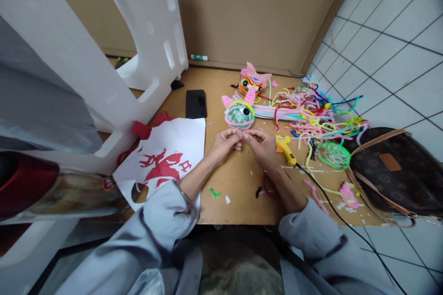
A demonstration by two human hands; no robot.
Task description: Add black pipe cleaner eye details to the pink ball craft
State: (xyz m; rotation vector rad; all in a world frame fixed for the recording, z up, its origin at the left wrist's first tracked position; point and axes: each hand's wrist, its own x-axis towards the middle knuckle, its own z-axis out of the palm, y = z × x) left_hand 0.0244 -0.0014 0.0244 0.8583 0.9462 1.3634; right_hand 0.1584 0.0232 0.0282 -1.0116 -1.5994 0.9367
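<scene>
Over the middle of the table my left hand [226, 144] and my right hand [262, 148] meet fingertip to fingertip. Both are closed in a pinch; whatever lies between the fingers is too small to name. Just beyond them sits a round green craft head [238, 116] with pink ears, a yellow rim and a black-and-white eye. Behind it stands a second, orange and pink craft head [249, 84] with a green eye. To the right of my right hand lies a yellow hot glue gun [285, 149], its black cord running toward the lower right.
Pipe cleaners [311, 110] in many colours are heaped at the right, near a green mesh-like oval [334, 156] and a brown handbag [398, 170]. On the left lie a black phone [195, 104] and white paper [187, 138] with red cutouts. A white plastic frame [152, 32] rises at the left.
</scene>
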